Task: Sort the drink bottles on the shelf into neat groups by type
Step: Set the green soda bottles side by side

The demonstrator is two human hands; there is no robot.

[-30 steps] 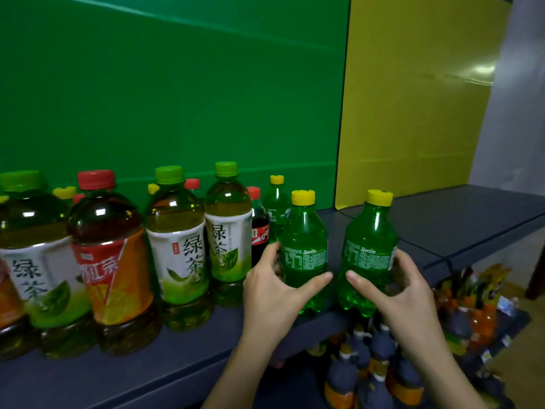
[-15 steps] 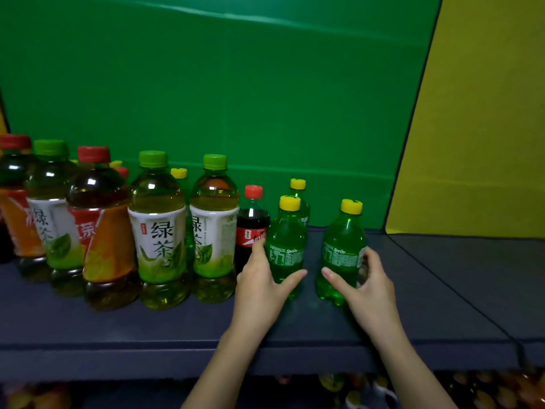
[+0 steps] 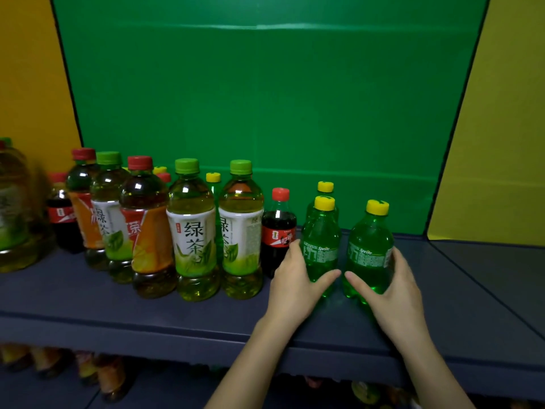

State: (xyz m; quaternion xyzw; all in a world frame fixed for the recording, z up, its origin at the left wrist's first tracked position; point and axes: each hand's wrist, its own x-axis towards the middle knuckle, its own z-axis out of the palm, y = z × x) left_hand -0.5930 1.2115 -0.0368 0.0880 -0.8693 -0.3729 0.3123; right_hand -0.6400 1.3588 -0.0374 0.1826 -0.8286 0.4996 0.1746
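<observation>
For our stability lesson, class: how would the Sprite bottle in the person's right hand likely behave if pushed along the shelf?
The Sprite bottle is capped and seems full, so probably heavy for its size. Tall on a narrow base, it may tip if pushed high. Its smooth plastic would likely slide easily on the flat shelf.

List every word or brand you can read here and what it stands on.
"Sprite": label of the left Sprite bottle, held by the left hand.
"Sprite": label of the right Sprite bottle, held by the right hand.
"绿茶": front green tea bottle.
"茶", rest hidden: orange-label tea bottle.
Cola bottle label and Sprite small print: too blurred to read.
</observation>
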